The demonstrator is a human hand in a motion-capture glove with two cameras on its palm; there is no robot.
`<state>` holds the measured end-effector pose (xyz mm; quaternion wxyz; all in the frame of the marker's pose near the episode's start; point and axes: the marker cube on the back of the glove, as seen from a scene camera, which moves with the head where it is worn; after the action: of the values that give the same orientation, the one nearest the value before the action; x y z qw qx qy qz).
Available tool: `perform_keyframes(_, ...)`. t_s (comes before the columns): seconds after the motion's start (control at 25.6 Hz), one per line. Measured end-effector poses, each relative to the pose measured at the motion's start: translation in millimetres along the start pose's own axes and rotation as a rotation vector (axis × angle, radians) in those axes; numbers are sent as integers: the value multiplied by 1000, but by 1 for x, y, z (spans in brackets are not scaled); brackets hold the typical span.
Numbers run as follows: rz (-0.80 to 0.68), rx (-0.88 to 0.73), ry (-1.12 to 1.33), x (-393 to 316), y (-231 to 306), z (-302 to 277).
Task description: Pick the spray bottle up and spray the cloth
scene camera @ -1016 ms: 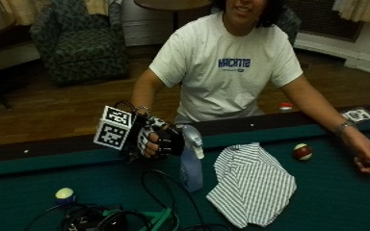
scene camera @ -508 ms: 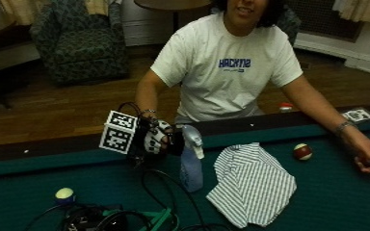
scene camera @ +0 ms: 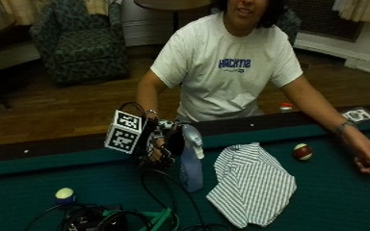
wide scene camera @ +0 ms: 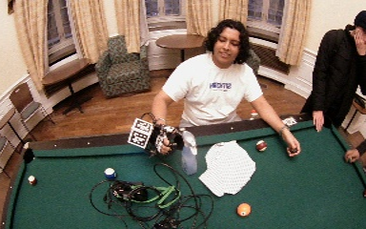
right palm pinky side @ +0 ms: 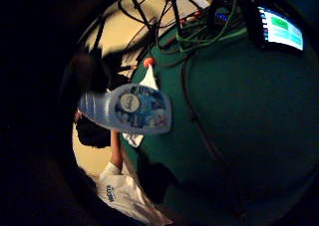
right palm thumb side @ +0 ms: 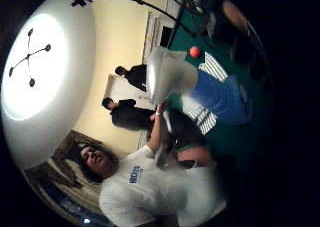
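Right hand, black glove, is at the neck of the spray bottle, fingers curled in against the trigger area just under the white spray head. Reads as a grasp at the neck; the exact finger wrap is partly hidden by the glove gear. The bottle is upright, base on or just at the green felt of the pool table; contact with the felt can't be confirmed from here. The little-finger palm view has the bottle body close to the palm, blue label facing the camera; the thumb-side view has the white head and blue body filling the middle.

Striped cloth lies flat on the felt just beside the bottle, on the side away from the gloved hand, its near edge almost touching the bottle base. Nozzle points roughly toward the cloth side.

Further out: red-and-white ball past the cloth, near the rail. Bare left hand rests on the felt well apart from the cloth. Yellowish ball and a tangle of cables lie on the felt on the near side of the gloved hand.
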<state>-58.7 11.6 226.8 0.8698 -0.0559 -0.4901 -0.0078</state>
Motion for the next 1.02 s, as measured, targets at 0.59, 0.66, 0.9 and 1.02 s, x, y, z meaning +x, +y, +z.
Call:
perform_keyframes(0.59, -43, -86, -138, -13, -32, 49)
perform_keyframes(0.66, -51, -71, -165, -14, -39, 55)
perform_keyframes(0.9, -36, -56, -225, -9, -54, 68)
perform_keyframes(1.02, 11, -102, -239, -6, -59, 73)
